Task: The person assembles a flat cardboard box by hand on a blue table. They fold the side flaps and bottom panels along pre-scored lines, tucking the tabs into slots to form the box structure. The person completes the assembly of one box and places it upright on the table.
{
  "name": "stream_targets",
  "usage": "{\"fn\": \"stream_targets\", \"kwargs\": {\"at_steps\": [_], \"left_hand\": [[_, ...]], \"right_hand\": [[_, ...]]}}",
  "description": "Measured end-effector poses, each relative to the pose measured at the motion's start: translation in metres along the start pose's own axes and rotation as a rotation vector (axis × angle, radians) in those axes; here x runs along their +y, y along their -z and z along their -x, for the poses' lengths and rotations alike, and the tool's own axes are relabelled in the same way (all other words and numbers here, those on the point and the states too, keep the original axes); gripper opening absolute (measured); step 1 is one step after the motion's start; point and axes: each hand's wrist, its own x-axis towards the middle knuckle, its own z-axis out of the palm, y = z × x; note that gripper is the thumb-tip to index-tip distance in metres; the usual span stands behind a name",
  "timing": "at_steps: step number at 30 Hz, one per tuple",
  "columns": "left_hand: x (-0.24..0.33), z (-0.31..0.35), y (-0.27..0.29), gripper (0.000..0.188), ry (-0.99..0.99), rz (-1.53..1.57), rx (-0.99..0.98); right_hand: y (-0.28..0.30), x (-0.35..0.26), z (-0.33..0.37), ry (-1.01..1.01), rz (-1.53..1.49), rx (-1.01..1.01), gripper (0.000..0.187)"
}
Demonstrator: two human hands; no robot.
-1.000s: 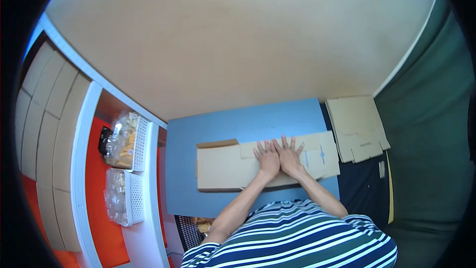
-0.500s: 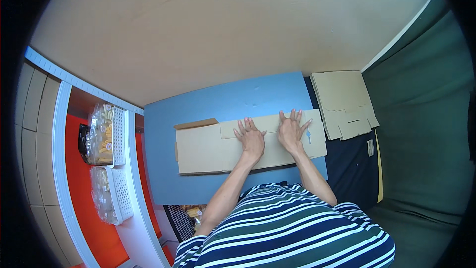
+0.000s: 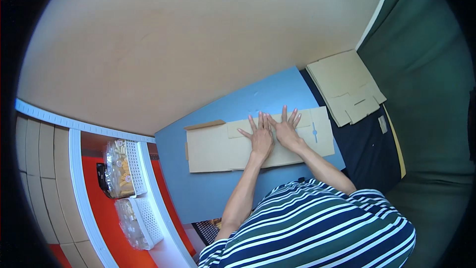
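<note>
A long, flattened cardboard box (image 3: pixel 213 149) lies on a blue board (image 3: pixel 173 193) in front of me. My left hand (image 3: pixel 262 140) rests on its middle with the fingers spread. Beside it, my right hand (image 3: pixel 287 133) also lies on the cardboard, fingers apart, its thumb side touching or nearly touching the left fingertips. Both hands sit over a folded flap along the far edge. A small raised flap (image 3: pixel 206 125) stands at the far left corner, and a slot-shaped cutout (image 3: pixel 315 133) shows to the right of my hands. Neither hand grips anything.
A stack of flat cardboard pieces (image 3: pixel 347 87) lies at the right on a dark cloth (image 3: pixel 369 151). White baskets (image 3: pixel 148 221) with clear bags stand on a shelf at the left. A beige wall (image 3: pixel 198 34) rises behind; a green curtain (image 3: pixel 421 84) hangs at the right.
My right hand has slid left across the cardboard, closing the gap to my left hand. The whole view has tilted, so the board and shelf appear turned.
</note>
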Motion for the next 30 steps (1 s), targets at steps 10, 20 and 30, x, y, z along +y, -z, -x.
{"fn": "stream_targets", "kwargs": {"at_steps": [10,20,30], "left_hand": [[-0.01,0.013,0.007,0.079,0.319,0.072,0.051],[-0.037,0.018,0.022,0.099,0.512,-0.145,-0.062],[-0.04,0.017,-0.017,0.097,0.493,-0.208,0.088]], "right_hand": [[0.018,-0.003,0.005,0.035,-0.098,0.015,0.064],[0.031,0.005,0.006,-0.173,-0.015,0.101,0.084],[-0.02,0.006,0.003,0.076,0.245,0.186,0.068]]}}
